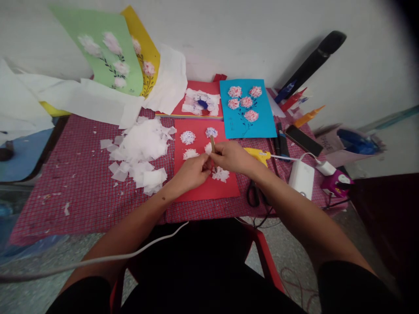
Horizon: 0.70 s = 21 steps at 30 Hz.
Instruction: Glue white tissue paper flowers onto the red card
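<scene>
Both my hands meet above a red sheet of card (pixel 206 192). My right hand (pixel 234 157) is closed round a flat wooden stick (pixel 212 143), which points up and away from me. Just beside it, my left hand (pixel 196 171) is closed in a pinch, its fingertips partly hidden. A bit of white tissue (pixel 208 148) shows by the fingers; I cannot tell whether it is held. On the card are two blue-speckled tissue flowers (pixel 187 138) near the top, with white tissue flowers (pixel 220 174) lower down.
A heap of tissue squares (pixel 142 144) lies left of the card. Behind is a blue card (pixel 247 120) with pink flowers. To the right are a yellow glue gun (pixel 260 153), black scissors (pixel 253 194), a phone (pixel 303 140) and a white power bank (pixel 301 178). A white cable (pixel 131 255) crosses my left arm.
</scene>
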Available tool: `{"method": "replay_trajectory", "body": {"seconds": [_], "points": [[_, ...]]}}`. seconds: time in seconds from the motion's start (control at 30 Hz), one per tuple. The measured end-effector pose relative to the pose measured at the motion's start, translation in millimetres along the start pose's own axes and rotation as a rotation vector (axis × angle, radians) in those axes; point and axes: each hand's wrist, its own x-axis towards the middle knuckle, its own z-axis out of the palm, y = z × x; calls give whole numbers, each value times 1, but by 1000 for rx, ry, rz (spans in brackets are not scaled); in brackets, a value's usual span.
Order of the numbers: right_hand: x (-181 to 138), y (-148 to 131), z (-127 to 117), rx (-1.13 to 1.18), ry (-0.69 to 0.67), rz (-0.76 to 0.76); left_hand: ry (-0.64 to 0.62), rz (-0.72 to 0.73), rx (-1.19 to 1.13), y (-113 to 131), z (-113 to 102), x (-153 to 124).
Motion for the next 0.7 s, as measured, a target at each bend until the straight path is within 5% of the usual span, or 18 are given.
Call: {"method": "replay_trajectory", "body": {"seconds": [0.7], "points": [[-13, 2, 4, -60, 44, -55, 8, 17, 15, -4, 2, -2]]}}
